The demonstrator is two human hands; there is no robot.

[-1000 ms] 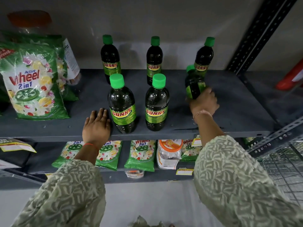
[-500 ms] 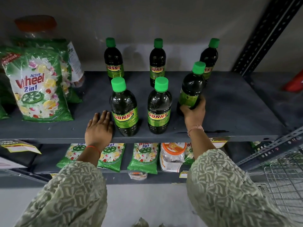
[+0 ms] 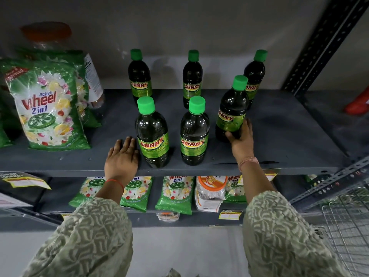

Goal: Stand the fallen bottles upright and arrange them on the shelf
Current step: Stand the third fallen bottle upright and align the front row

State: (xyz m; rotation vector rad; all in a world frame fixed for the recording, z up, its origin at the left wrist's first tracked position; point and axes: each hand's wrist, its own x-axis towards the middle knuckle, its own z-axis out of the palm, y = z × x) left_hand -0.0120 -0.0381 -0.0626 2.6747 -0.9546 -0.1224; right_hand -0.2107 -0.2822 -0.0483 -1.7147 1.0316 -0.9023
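Note:
Several dark Sunny bottles with green caps stand on the grey shelf [image 3: 289,136]. Three stand in a back row: back left bottle [image 3: 139,76], back middle bottle [image 3: 192,76], back right bottle [image 3: 255,74]. In front stand the front left bottle [image 3: 152,134] and front middle bottle [image 3: 194,134]. My right hand [image 3: 240,140] grips the base of the front right bottle [image 3: 231,110], which stands nearly upright, leaning slightly. My left hand [image 3: 122,156] lies flat on the shelf's front edge, beside the front left bottle, holding nothing.
Green Wheel detergent bags [image 3: 48,108] stand at the shelf's left, a jar with an orange lid [image 3: 48,35] behind them. The lower shelf holds more Wheel packets [image 3: 175,194] and a jar [image 3: 211,190]. A wire basket [image 3: 347,220] is at lower right, a metal upright [image 3: 319,43] at right.
My right hand has tipped the lying bottle up to standing and drawn it toward the shelf's front. My left hand has stayed flat on the shelf.

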